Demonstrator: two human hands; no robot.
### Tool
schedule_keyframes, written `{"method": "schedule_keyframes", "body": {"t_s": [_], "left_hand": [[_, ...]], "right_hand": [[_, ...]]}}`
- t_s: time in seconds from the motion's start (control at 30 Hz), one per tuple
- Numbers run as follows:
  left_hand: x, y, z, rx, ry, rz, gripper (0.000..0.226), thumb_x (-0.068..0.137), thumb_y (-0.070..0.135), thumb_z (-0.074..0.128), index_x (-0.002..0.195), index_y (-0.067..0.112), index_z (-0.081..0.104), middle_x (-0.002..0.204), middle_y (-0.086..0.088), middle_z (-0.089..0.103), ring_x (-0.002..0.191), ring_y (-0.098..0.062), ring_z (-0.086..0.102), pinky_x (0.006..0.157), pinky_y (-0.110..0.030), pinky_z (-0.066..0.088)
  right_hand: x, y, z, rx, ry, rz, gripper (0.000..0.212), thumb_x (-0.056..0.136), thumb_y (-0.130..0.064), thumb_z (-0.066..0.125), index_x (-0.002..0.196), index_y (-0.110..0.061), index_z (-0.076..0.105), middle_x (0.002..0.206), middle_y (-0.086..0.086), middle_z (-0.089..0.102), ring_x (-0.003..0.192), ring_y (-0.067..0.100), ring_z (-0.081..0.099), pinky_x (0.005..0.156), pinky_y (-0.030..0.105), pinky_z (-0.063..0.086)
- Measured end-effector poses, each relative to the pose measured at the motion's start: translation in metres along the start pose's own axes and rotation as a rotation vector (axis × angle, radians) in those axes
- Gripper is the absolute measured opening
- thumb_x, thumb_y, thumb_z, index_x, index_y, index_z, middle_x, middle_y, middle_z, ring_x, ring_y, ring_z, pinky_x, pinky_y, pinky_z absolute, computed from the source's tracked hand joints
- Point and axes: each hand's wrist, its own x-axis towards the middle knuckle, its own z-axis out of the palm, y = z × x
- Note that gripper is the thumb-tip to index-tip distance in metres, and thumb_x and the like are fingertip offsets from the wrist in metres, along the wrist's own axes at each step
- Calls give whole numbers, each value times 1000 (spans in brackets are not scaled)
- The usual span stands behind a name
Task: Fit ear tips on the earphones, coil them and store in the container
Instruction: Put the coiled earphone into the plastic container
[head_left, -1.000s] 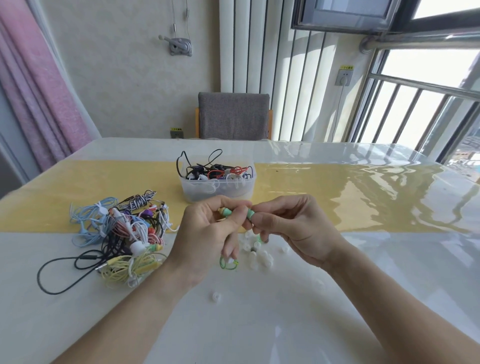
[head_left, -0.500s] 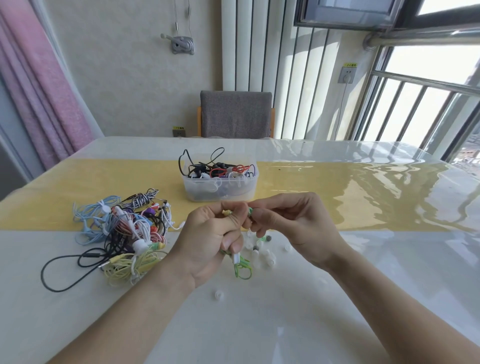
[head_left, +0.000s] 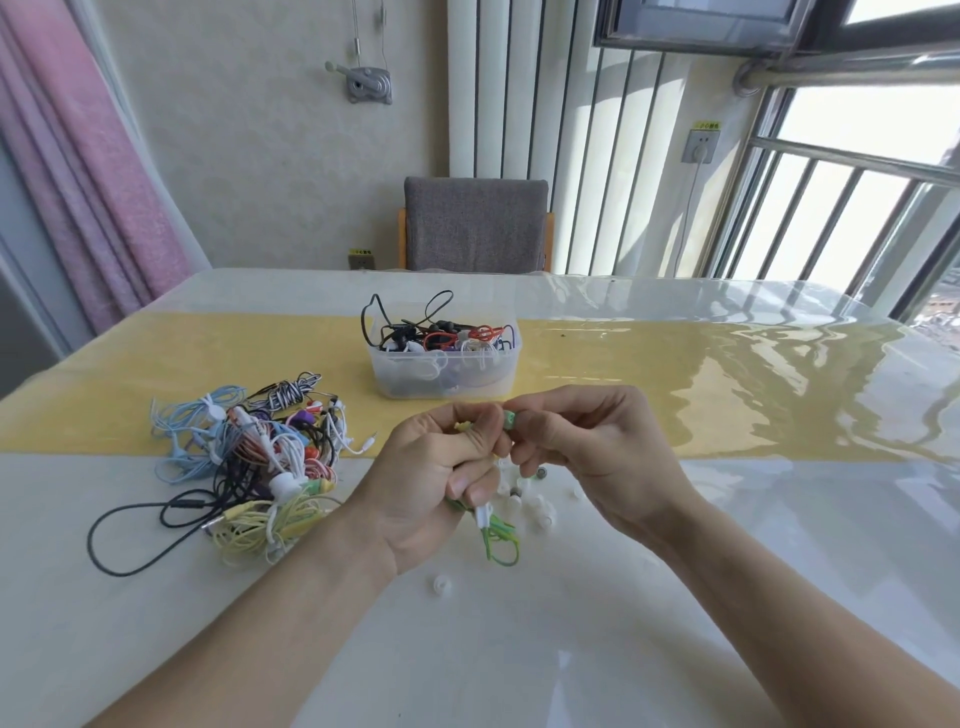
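Note:
My left hand (head_left: 426, 478) grips a bundled green earphone cable (head_left: 498, 540), whose loops hang below the fist. A small yellowish piece (head_left: 461, 427) shows at the top of that fist. My right hand (head_left: 592, 447) pinches the green earbud (head_left: 508, 419) between thumb and forefinger, close against the left fingers. Several white ear tips (head_left: 535, 506) lie on the table under both hands, and one ear tip (head_left: 440, 584) lies nearer to me. The clear plastic container (head_left: 441, 371), holding coiled earphones, stands just behind the hands.
A tangled pile of coloured earphones (head_left: 249, 462) lies at the left on the table, with a black cable loop (head_left: 130, 540) trailing toward me. A grey chair (head_left: 475, 223) stands behind the glossy table (head_left: 675, 597).
More of the green cable has dropped out below my left fist and hangs in longer loops. Both hands stay together at the earbud, shifted slightly.

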Motion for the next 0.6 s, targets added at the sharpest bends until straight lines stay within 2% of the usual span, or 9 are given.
{"method": "schedule_keyframes", "body": {"t_s": [0.1,0.2,0.27,0.33,0.4,0.47,0.53,0.6], "left_hand": [[1,0,-3,0,-3,17,14,78,12,61,70,1,58,51,-5,50,30,-5,26,37,-18,32],[1,1,-6,17,-21,43,17,77,13,62,61,8,65,58,-9,52,31,-6,27,38,-19,33],[2,1,-6,76,-12,87,17,75,13,64,58,14,67,58,-9,54,31,-7,27,38,-20,33],[2,0,-6,141,16,161,13,72,14,66,60,16,67,56,-8,55,31,-9,28,38,-21,33],[4,-1,-7,174,55,234,7,69,15,69,68,10,64,54,-8,55,31,-10,29,39,-21,34],[5,-4,-8,216,98,297,18,68,16,71,75,3,60,56,-9,58,31,-12,30,40,-22,35],[6,-6,-8,273,141,359,24,68,18,72,78,0,60,60,-10,61,31,-13,33,42,-24,36],[6,-8,-8,294,181,388,26,69,20,73,80,1,61,61,-10,63,30,-13,36,43,-24,36]], "right_hand": [[1,-2,0,46,-14,37,19,87,9,64,86,-2,79,74,21,71,62,22,62,60,26,51],[2,-6,1,166,-72,162,12,81,-1,67,83,-3,78,75,17,69,62,17,62,60,22,53],[1,-6,0,254,-110,259,15,77,-7,66,84,-4,79,75,14,70,61,13,63,61,20,55],[1,-6,0,329,-108,337,16,75,-9,66,85,-6,79,74,11,71,61,10,65,62,18,56],[0,-5,2,397,-59,369,17,74,-8,68,87,-3,77,74,12,71,60,10,67,62,18,57],[0,-1,5,330,20,290,14,74,-8,72,87,-3,75,73,12,71,61,14,66,62,21,57],[-1,4,7,86,126,113,4,82,-4,75,85,-5,72,74,12,71,64,21,66,65,28,57],[-3,6,10,-141,180,-35,7,88,0,71,84,-6,72,74,11,73,64,24,68,65,31,57]]}}
